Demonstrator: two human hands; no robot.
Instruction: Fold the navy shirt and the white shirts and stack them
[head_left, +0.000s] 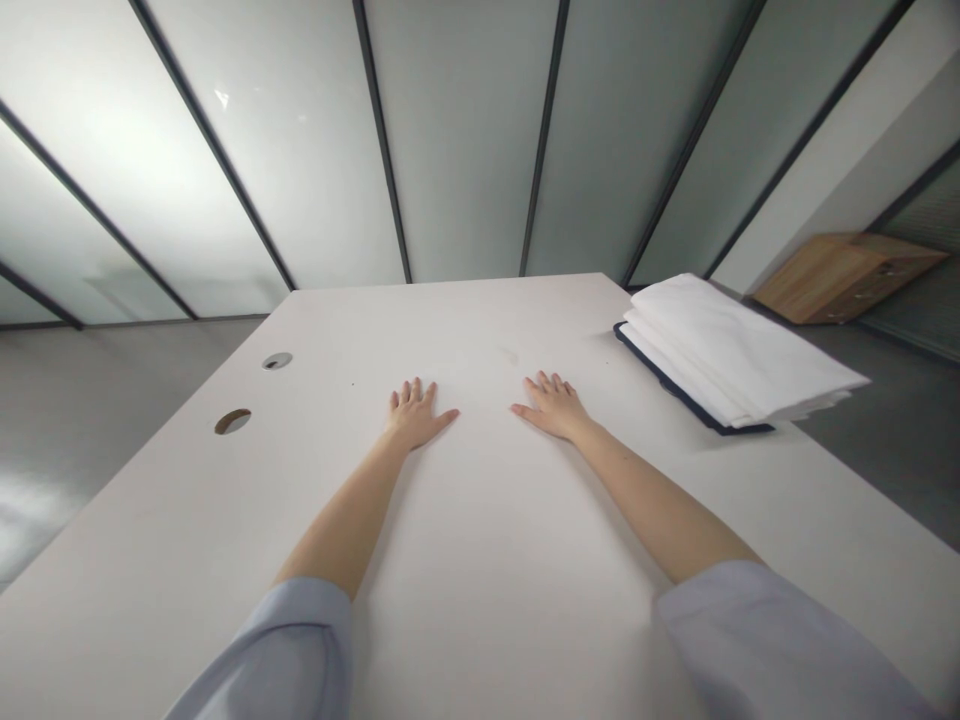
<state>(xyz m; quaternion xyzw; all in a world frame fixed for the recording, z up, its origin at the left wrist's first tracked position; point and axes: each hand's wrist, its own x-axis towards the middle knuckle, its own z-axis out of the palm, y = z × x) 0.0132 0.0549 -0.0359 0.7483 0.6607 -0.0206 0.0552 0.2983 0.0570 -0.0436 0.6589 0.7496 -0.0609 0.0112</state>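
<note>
My left hand [415,415] lies flat on the white table [465,540], palm down with its fingers spread. To its right, my right hand [553,406] rests on the tabletop in the same way, thumb pointing inward. A bare strip of table separates the two thumbs, and neither hand holds anything. Beyond my right hand, at the table's right edge, sits a stack of folded white cloth [735,345]. Under that stack a dark navy layer [679,390] shows along the near side; its kind I cannot make out.
Two round holes pierce the table's left side: one with a grey grommet [277,361], the other an open cable hole [233,421]. Frosted glass panels [465,130] with dark frames stand behind the table. A wooden cabinet [840,275] stands on the floor at right.
</note>
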